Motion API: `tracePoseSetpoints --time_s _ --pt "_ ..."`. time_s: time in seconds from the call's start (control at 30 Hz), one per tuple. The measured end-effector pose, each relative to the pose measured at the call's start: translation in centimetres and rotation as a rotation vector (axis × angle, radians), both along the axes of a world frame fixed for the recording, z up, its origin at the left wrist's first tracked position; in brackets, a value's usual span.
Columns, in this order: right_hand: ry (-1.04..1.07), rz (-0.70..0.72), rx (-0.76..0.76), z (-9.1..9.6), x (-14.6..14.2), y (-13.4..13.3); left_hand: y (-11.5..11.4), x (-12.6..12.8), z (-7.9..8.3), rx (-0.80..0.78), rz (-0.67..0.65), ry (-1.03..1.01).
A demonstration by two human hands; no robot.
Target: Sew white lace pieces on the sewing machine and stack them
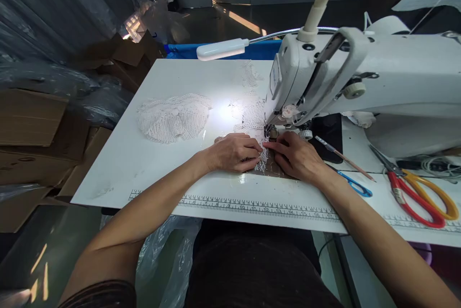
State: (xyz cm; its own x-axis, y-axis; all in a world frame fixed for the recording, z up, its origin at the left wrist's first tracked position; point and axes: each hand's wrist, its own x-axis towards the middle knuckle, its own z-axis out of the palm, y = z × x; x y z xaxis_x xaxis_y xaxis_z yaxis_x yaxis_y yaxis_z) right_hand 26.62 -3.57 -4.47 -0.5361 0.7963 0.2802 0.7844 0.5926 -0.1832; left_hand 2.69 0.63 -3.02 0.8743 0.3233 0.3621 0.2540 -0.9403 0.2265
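Note:
White lace lies under the needle area of a white sewing machine. My left hand is closed, its curled fingers gripping the lace's left edge just in front of the needle. From the other side, my right hand pinches at the right edge, its index finger pointing left close to the presser foot. The lace runs on behind the needle toward the back of the table. Another gathered bundle of white lace sits on the tabletop to the left. My fingers partly hide the piece in front.
Scissors with red and yellow handles, small blue-handled scissors and a pencil lie at the right. A lamp lights the white table; a printed ruler follows its front edge. Cardboard boxes stand left.

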Motion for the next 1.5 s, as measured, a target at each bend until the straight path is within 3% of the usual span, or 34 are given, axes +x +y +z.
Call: tracePoseSetpoints --time_s 0.43,0.7,0.87,1.03,1.17,1.37,1.5 --pt "-0.097 -0.127 -0.014 -0.1 -0.9 0.0 -0.1 0.0 -0.2 0.097 0.037 0.048" --pt "0.273 -0.112 -0.150 0.1 0.4 -0.3 -0.4 0.2 -0.9 0.131 0.085 -0.059" --pt "0.323 -0.189 -0.156 0.5 0.6 -0.5 -0.4 0.6 -1.2 0.063 0.111 -0.209" --pt "0.376 -0.056 -0.129 0.3 0.1 -0.9 -0.2 0.8 -0.7 -0.085 0.226 -0.470" --pt "0.254 0.051 -0.089 0.4 -0.4 -1.2 -0.2 0.8 -0.5 -0.080 0.250 -0.520" --pt "0.166 0.184 -0.162 1.3 -0.3 -1.6 -0.5 0.7 -0.7 -0.032 0.067 -0.323" --pt "0.147 0.207 -0.196 1.7 -0.2 -1.7 -0.5 0.5 -0.8 0.056 0.057 -0.152"
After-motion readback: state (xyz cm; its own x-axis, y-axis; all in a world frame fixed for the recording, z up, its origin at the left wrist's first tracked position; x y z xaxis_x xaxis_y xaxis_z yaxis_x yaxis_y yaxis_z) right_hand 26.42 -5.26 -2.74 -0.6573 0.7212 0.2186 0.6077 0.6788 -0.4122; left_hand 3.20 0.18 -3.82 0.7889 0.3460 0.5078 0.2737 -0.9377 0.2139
